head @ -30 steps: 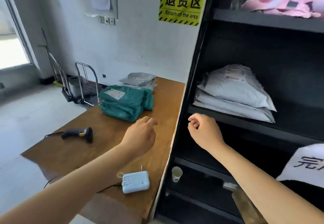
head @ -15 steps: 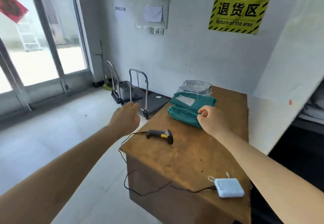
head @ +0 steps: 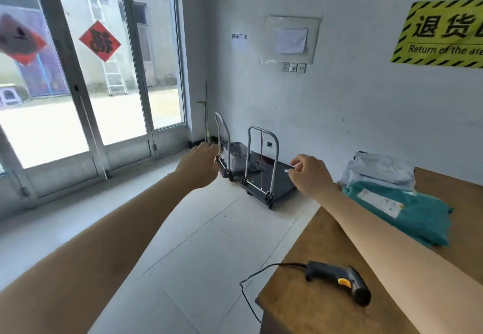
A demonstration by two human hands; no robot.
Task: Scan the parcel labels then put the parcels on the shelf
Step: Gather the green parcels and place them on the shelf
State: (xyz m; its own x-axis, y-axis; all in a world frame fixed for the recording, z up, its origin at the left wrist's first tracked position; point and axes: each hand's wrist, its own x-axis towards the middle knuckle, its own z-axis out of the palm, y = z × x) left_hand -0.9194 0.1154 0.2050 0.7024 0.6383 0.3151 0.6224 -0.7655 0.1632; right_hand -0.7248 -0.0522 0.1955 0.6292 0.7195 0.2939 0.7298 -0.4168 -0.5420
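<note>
Carried leftward since the earlier frames, both hands are now held in the air over the floor, off the left edge of the table (head: 300, 305), and the scanner (head: 339, 281) is seen under the right forearm rather than between the hands. The fingers of the left hand (head: 200, 167) are loosely bent and nothing is held in them. The fingers of the right hand (head: 312, 176) are curled inward; a small pale sliver shows at their tips, and whether it is pinched there cannot be told. Just right of the right wrist, the green parcels (head: 418, 218) are stacked on the table, a white label (head: 380, 201) facing up on the top one. Grey parcels (head: 381, 169) are piled touching them behind, near the wall. The scanner is laid on its side near the table's front corner, its cable (head: 261, 276) hanging over the edge. Two platform carts (head: 264, 176) are parked on the floor beyond the hands, with glass doors (head: 117, 129) to the left.
</note>
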